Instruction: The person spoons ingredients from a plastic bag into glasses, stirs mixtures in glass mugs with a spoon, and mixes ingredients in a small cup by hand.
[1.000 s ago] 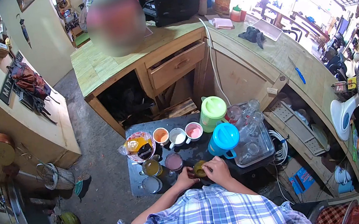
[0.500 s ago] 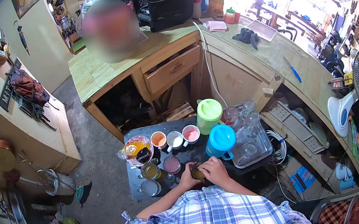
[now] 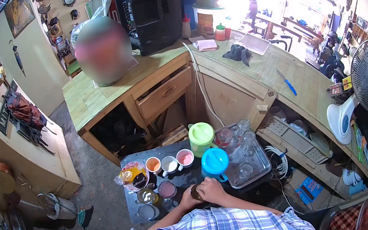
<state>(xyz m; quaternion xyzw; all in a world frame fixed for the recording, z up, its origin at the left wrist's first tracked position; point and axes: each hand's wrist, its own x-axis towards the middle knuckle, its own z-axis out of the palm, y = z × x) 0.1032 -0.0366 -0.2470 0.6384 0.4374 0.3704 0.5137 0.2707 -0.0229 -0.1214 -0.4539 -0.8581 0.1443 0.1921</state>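
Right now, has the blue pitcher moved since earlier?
No: judged against the glassware tray, the blue pitcher keeps its place at the tray's left edge; the camera view shifted.

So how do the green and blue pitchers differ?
The green pitcher is pale lime, while the blue pitcher is bright sky blue. The green pitcher stands farther back; the blue pitcher stands close by the right hand. Both have lids and stand on the dark table.

From the person's left hand (image 3: 188,200), I see tabletop (image 3: 185,177) open towards twelve o'clock until the pink-filled cup (image 3: 185,156); the purple drink (image 3: 167,190) blocks ten, the blue jug (image 3: 214,159) half past one.
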